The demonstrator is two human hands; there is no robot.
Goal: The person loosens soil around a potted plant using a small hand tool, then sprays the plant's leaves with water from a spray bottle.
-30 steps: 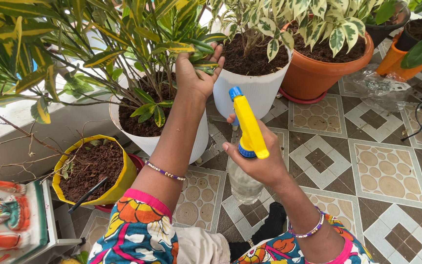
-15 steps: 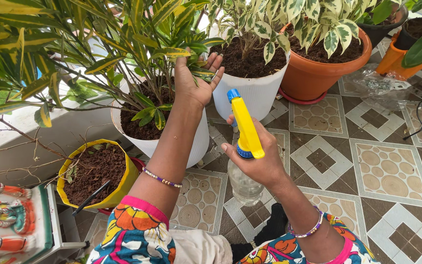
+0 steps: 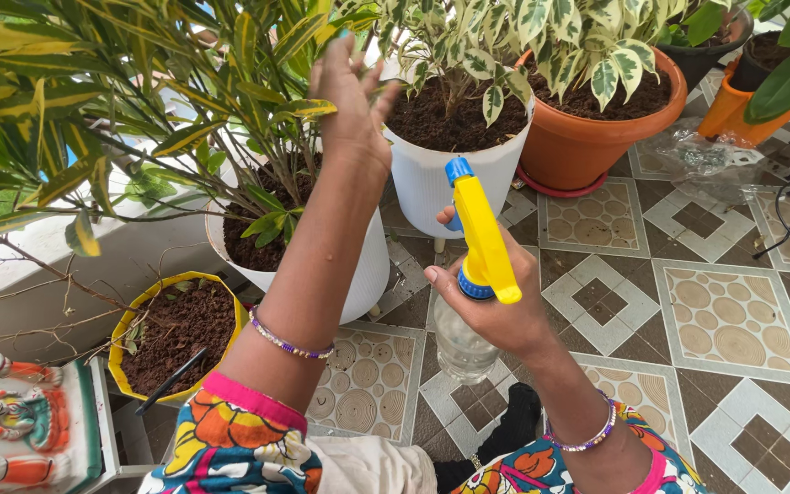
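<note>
Left hand (image 3: pixel 351 101) risen; right hand (image 3: pixel 496 306) grips plastic spray bottle (image 3: pixel 473 265).

We see a patterned tile floor (image 3: pixel 724 320) in brown, grey and cream squares — daylight falls evenly across it — and a pale low wall (image 3: pixel 93 247) at left.

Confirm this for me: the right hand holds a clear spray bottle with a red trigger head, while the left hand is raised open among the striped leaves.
Not quite. The head view shows the spray bottle in the right hand has a yellow trigger head with a blue nozzle, not red. The rest stands: the bottle is clear, and the left hand is raised open among the striped leaves.
</note>
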